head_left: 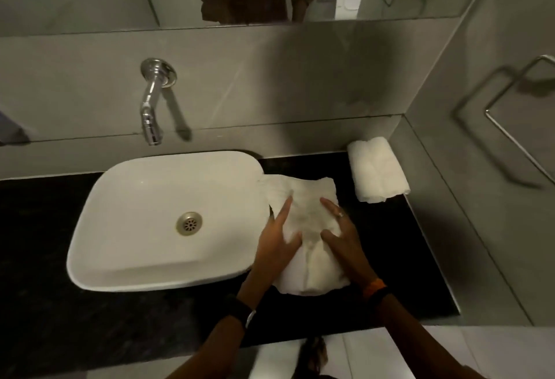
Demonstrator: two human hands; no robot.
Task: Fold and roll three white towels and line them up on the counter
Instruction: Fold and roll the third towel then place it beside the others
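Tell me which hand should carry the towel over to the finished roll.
Probably the right hand: it presses the white towel on the side nearer the rolled white towel in the corner.

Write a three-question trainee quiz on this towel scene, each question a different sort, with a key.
1. True or false: a rolled towel already sits in the counter's back right corner.
2. Which hands press on the flat towel? A) left hand only B) right hand only C) both
3. Fill in: the flat towel's far left corner lies against the ____.

Key: 1 true; 2 C; 3 sink
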